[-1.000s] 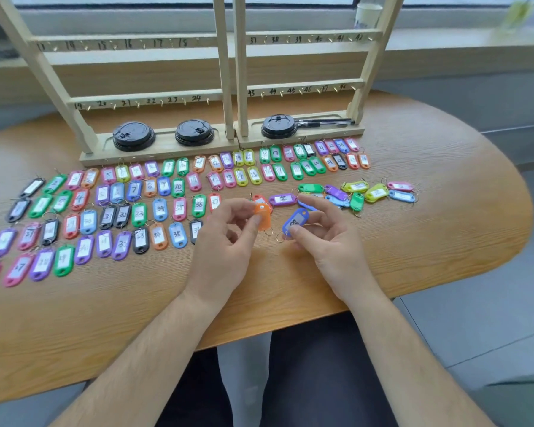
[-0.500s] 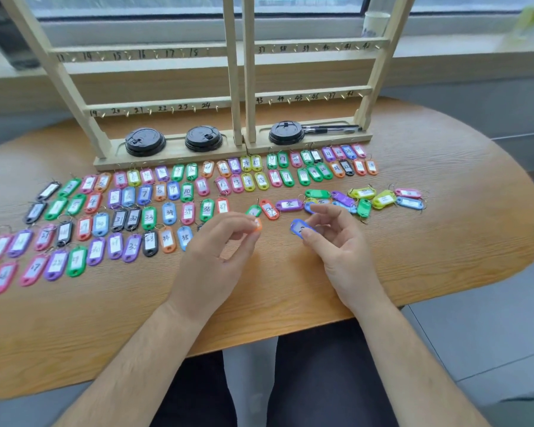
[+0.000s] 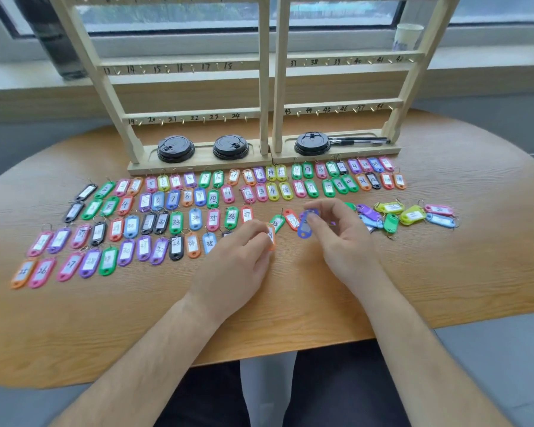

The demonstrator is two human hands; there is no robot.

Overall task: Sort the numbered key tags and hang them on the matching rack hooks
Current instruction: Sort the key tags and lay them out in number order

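Table (image 3: 444, 272) space in front of the 2 empty racks (image 3: 265, 87) holds our tags in numbered rows, so each can be matched to its hook. We count 3 black lids (image 3: 175, 148) on the rack bases. Our left hand (image 3: 238, 263) pinches 1 orange tag (image 3: 271, 237) low over the wood, probably to extend a row; our right hand (image 3: 342, 238) pinches 1 blue tag (image 3: 305, 224) just beside it.
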